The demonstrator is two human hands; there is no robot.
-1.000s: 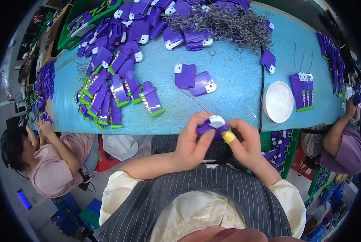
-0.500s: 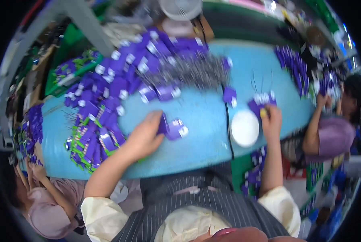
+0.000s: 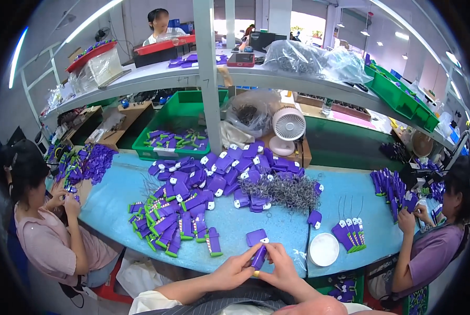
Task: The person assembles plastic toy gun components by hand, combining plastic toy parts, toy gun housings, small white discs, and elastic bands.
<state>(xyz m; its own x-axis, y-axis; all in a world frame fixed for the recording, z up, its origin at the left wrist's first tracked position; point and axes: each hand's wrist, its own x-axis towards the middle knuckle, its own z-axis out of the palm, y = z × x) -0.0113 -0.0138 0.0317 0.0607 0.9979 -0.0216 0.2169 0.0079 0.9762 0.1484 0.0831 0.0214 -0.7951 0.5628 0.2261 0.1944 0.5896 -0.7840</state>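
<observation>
Evidently, the fingers of our left hand (image 3: 234, 271) and right hand (image 3: 281, 269) pinch one purple casing (image 3: 258, 258) at the counter (image 3: 284, 226)'s six-o'clock edge, probably shared for steadiness; a white-cornered shell (image 3: 255, 237) lies just beyond, toward twelve, likely for easy reach.

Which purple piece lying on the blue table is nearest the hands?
The flat white-cornered piece, lying alone just beyond the left hand and right hand; the other purple pieces on the table lie farther off.
</observation>
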